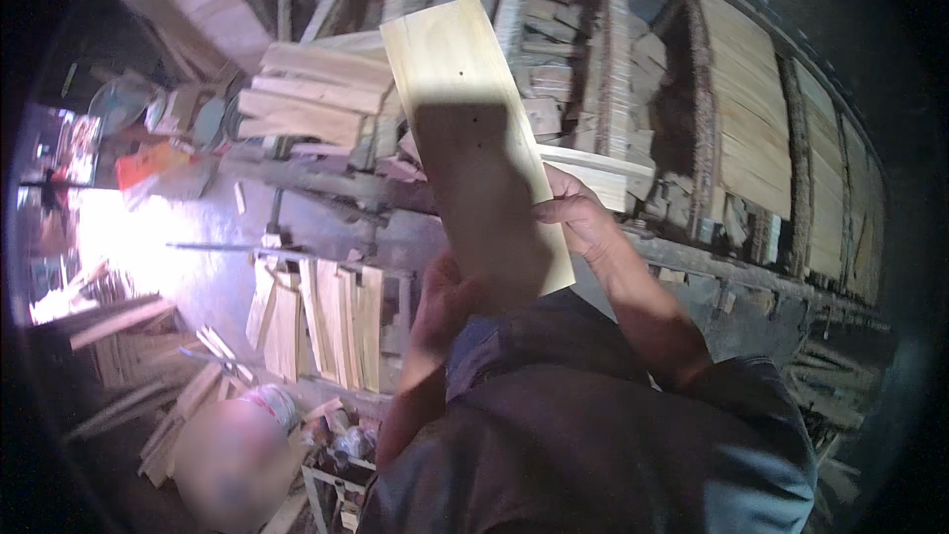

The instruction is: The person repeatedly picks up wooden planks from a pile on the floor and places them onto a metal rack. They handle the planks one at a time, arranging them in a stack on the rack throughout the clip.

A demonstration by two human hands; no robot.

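Note:
A long, pale wooden board [445, 49] is held up in front of my body, tilted, with its far end up and slightly left. Small dark knots or holes dot its face, and a dark shadow falls across the lower part. My right hand [580, 216] grips the board's right edge, thumb on the upper face and the other fingers out of sight beneath it. At the lower left edge, my left hand [445, 297] is closed on the board, lying partly in shadow.
Stacked planks [316, 94] lie beyond the board on the left. Wooden racks with wide boards [746, 99] run along the right, offcuts between them. Upright slats [316, 321] lean nearer on the left. A round, blurred shape [237, 465] sits at the lower left near a cluttered metal stand [336, 480].

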